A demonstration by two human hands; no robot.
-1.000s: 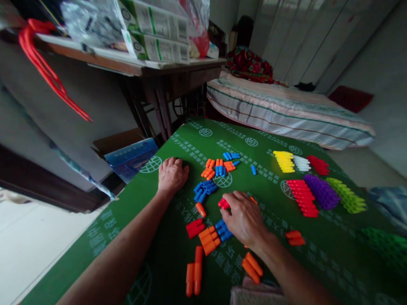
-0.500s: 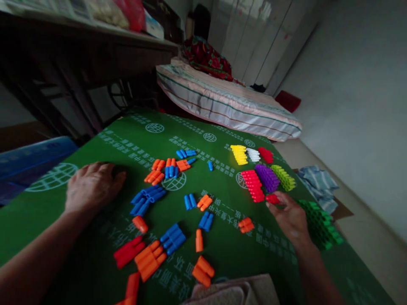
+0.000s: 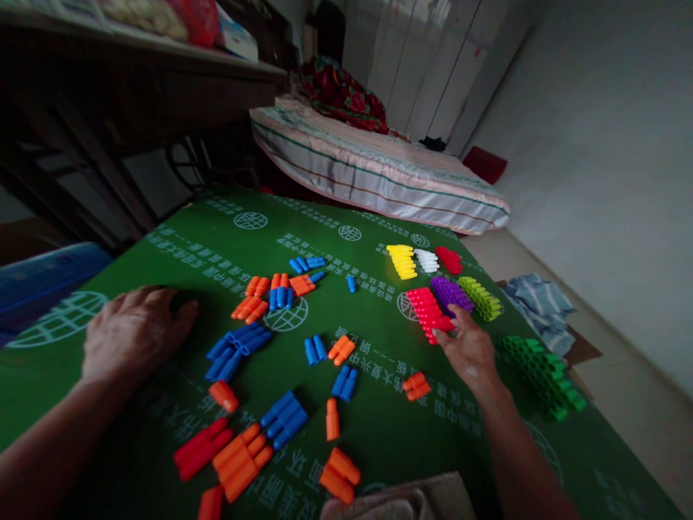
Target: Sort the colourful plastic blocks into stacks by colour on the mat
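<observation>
My right hand (image 3: pixel 468 347) pinches a red bullet-shaped building block (image 3: pixel 442 323) between thumb and fingers. That block is over the near right end of a joined pinkish-red block row (image 3: pixel 423 307); whether it touches cannot be made out. Behind stand a purple block group (image 3: pixel 452 295) and a lime-green one (image 3: pixel 481 297). To the right of my right wrist lies a larger green block group (image 3: pixel 544 375). My left hand (image 3: pixel 135 328) rests palm down on the green tabletop, fingers stretched out and holding nothing. Closest to it are orange blocks (image 3: pixel 250 309) and blue blocks (image 3: pixel 238 350).
Yellow (image 3: pixel 402 261), white (image 3: pixel 426 261) and dark red (image 3: pixel 448 259) block groups stand at the back right. Loose orange and blue blocks are scattered mid-table. A folded cloth (image 3: pixel 403 500) lies at the near edge. Beyond the table is a bed (image 3: pixel 379 170); a blue bin (image 3: pixel 54 274) stands left.
My right hand has moved the red block left and slightly up, from beside the pinkish-red row's near end to over it. The whole view has shifted slightly; my left hand stays flat on the table.
</observation>
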